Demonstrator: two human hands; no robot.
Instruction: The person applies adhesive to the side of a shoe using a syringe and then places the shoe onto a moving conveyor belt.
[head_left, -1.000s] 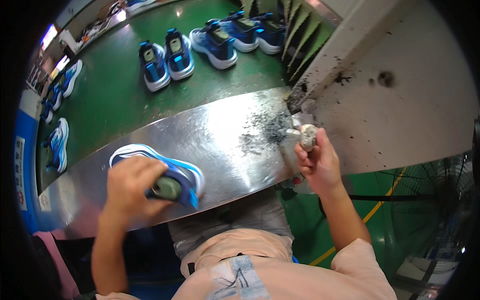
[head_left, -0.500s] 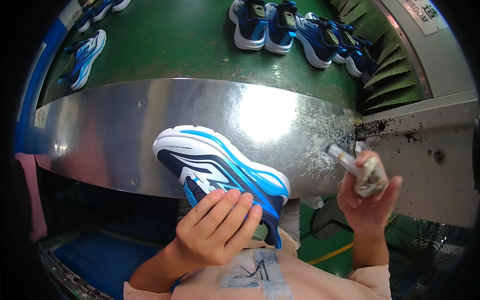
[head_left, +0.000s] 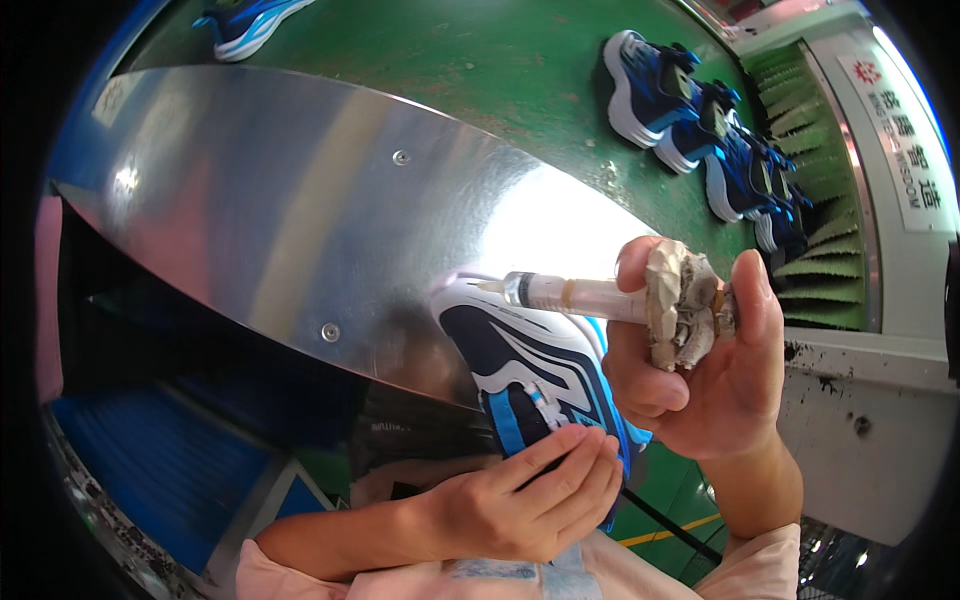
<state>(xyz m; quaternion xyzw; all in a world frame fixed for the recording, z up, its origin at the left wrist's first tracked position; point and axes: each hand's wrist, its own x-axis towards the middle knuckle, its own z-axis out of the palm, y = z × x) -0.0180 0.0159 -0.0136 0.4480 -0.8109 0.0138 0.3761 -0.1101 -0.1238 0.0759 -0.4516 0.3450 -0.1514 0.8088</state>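
A navy, white and blue sneaker (head_left: pixel 505 345) is held in my left hand (head_left: pixel 535 500), whose fingers close on it around the lace area. Its toe points up and away to the left, over the metal edge. My right hand (head_left: pixel 720 400) grips a clear syringe (head_left: pixel 590 298) with a pale, crusty wad (head_left: pixel 682 305) wrapped around its rear end. The syringe lies nearly level, its tip pointing left over the toe. Whether the tip touches the shoe, I cannot tell. My right hand and the syringe hide part of the sneaker's side.
A shiny metal ledge (head_left: pixel 240 210) borders a green belt surface (head_left: pixel 480 80). Several similar sneakers (head_left: pixel 735 150) stand at the back right, near green strip curtains (head_left: pixel 830 230) of a machine. Another sneaker (head_left: pixel 255 25) lies at the far left.
My right hand has brought the syringe left, over the sneaker's toe. The sneaker has turned more upright in my left hand. The whole view has swung and tilted.
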